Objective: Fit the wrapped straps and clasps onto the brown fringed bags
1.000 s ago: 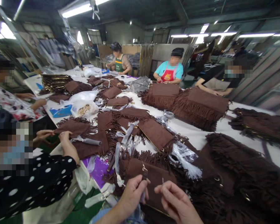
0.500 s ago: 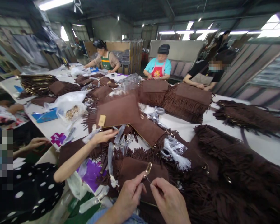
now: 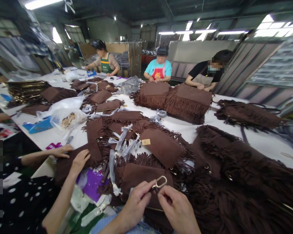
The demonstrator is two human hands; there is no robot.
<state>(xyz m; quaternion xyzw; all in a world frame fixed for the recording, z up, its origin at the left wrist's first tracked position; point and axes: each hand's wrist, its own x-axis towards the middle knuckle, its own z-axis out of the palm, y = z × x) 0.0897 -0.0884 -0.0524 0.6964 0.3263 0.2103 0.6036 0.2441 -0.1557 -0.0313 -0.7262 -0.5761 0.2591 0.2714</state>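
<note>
My left hand (image 3: 138, 203) is closed, with thumb and forefinger pinching a gold snap hook (image 3: 160, 182) whose oval loop points up and to the right. Just beside the hook, my right hand (image 3: 177, 208) is closed in a pinch; what its fingertips hold, if anything, is too small to make out. Under both hands lies a brown fringed bag (image 3: 141, 175), flap upward. Another brown bag (image 3: 163, 146) with a tan tag (image 3: 146, 142) rests beyond it, next to several plastic-wrapped straps (image 3: 124, 138).
At left, a co-worker's hands (image 3: 79, 162) lie on a brown piece. Fringed bags (image 3: 234, 182) heap up on my right. A plastic bag of small parts (image 3: 72, 118) and a blue box (image 3: 37, 125) stand far left. Several people work across the white table (image 3: 178, 130).
The gold hook has turned, so its loop now shows broadly. The co-worker's hand has drawn back left from the pile, and the tagged bag has come to rest there. My view has swung slightly right.
</note>
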